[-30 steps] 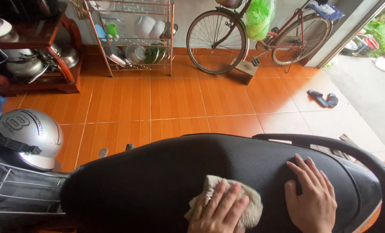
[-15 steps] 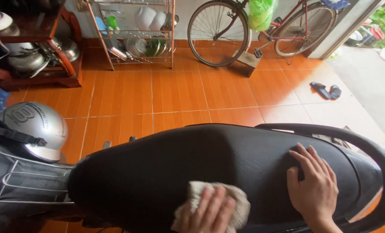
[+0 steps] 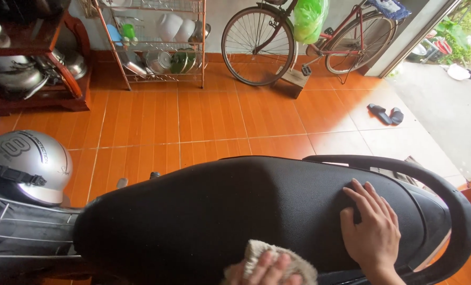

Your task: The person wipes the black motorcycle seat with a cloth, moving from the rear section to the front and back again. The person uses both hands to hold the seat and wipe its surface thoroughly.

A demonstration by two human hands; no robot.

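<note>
On the black motorbike seat (image 3: 235, 216), near edge: cloth (image 3: 269, 256), beige, fluffy, crumpled, pressed under the left hand (image 3: 264, 269), fingers curled over it. Right hand (image 3: 370, 227): flat on the seat's rear, fingers spread, holding nothing. Left of the seat: silver helmet (image 3: 29, 163). Beyond the seat: bicycle (image 3: 309, 39), dish rack (image 3: 156, 42).

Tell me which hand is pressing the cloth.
The left hand, low on the black seat, presses the beige cloth; the right hand lies bare.

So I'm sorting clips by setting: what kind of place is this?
Probably a home's tiled porch or entry: a dish rack, a parked bicycle and a scooter seat by an open doorway.
</note>
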